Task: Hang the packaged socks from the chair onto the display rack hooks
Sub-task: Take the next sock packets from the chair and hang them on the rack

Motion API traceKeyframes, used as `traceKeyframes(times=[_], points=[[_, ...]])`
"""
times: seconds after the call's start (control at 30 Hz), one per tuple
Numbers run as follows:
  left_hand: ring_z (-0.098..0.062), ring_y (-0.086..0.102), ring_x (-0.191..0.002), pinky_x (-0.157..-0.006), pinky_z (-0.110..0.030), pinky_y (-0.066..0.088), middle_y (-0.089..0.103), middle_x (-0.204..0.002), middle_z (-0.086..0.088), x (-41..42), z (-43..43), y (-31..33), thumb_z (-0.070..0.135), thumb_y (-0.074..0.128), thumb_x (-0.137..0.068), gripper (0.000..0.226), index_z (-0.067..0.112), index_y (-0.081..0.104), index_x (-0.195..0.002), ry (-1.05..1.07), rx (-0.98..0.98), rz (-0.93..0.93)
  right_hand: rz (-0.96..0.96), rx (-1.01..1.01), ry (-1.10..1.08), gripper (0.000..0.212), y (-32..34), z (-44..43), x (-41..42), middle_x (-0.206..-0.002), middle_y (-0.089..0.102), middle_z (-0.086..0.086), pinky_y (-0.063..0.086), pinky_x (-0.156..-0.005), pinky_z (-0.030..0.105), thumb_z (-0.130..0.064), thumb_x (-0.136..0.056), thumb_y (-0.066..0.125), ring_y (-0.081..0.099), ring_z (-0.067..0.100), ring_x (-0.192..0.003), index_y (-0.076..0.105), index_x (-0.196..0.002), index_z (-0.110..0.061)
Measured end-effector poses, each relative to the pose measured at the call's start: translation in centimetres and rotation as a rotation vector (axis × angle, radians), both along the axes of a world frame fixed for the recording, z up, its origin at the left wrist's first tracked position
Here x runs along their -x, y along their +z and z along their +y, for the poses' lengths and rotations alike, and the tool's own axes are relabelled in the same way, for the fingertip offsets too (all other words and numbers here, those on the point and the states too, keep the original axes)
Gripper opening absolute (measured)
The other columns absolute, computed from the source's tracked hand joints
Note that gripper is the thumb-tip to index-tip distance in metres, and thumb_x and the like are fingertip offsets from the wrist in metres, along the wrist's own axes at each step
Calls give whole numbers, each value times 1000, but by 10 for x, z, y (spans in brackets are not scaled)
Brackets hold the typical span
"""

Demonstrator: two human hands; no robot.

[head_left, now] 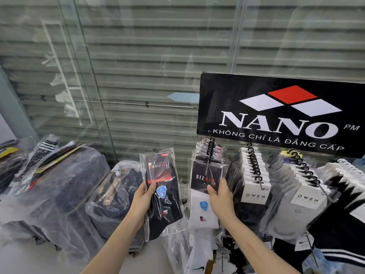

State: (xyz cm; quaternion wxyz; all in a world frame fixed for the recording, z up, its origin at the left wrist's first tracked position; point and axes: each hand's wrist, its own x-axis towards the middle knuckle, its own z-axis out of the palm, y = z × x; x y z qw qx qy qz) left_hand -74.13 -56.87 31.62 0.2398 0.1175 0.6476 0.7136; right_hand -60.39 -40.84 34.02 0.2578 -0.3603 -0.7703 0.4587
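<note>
sock packs point(162, 186): glossy clear plastic, crinkled | socks: black cloth | hooks point(255, 169): black plastic over metal | sign point(280, 115): matt black board

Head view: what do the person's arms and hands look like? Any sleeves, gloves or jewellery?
Both are bare. The left hand and right hand wear no gloves and no rings that show. The left forearm and right forearm carry no sleeve, watch or bracelet up to the frame's lower edge.
</note>
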Motion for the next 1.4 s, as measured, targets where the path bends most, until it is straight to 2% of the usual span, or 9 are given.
traceKeyframes(times=[0.13,0.27,0.57,0.87,1.03,1.13,1.23,1.3,1.4], points=[[-18,61,-111,-101,-42,45,66,-118,-1,-2,-3,0,30,52,-96,27,19,59,-120,-39,12,-18,-103,50,-11,17,3,4,14,-85,52,9,41,-74,40,-22,-97,42,54,34,-96,34,-98,-6],[-16,71,-81,-69,-32,56,74,-94,-4,-3,-6,1,26,54,-95,18,14,64,-105,-103,-3,-82,-183,135,-9,40,10,7,25,-130,47,24,34,-82,33,-24,-99,35,46,37,-120,27,-127,4],[-22,71,-90,-69,-28,56,74,-104,-12,-11,-10,1,20,61,-86,28,7,67,-110,-306,-39,-91,-200,371,60,78,-7,-25,-8,-157,7,12,17,-114,38,-53,-92,38,12,26,-144,11,-147,-4],[-28,66,-104,-99,-45,47,72,-110,-13,-27,9,2,32,80,-71,40,9,72,-103,-470,103,-26,194,115,197,17,15,-23,-23,-93,66,-14,44,-70,5,-32,-80,69,60,-7,-83,57,-92,-31],[5,65,-78,-75,-15,46,75,-85,13,-31,19,7,28,72,-81,18,20,76,-96,-699,336,76,125,-51,213,21,19,-10,-38,-74,65,-14,43,-62,9,-36,-78,70,57,-1,-64,59,-95,-38],[-2,65,-86,-91,-24,50,74,-93,1,-28,36,13,13,72,-83,19,7,74,-101,-792,477,223,30,-233,196,15,17,-5,-42,-61,56,-33,38,-55,7,-45,-79,65,51,-7,-57,57,-90,-39],[-16,58,-114,-104,-31,43,62,-128,-7,-18,58,34,25,77,-78,56,10,57,-128,-955,840,578,-50,-298,50,22,15,3,-47,-55,53,-8,36,-48,19,-46,-82,61,49,5,-53,56,-77,-26],[-22,52,-122,-103,-38,42,53,-136,-4,-10,72,56,39,77,-75,73,14,44,-135,-724,1027,882,-133,-342,-38,26,13,8,-54,-52,46,-5,31,-45,21,-44,-83,61,44,7,-49,50,-69,-26],[-27,45,-120,-98,-43,42,44,-133,-5,-3,94,92,52,75,-70,85,15,34,-134,-294,889,1195,-185,-364,-116,15,14,14,-65,-52,49,-11,33,-45,22,-37,-82,64,48,6,-51,50,-78,-32]])
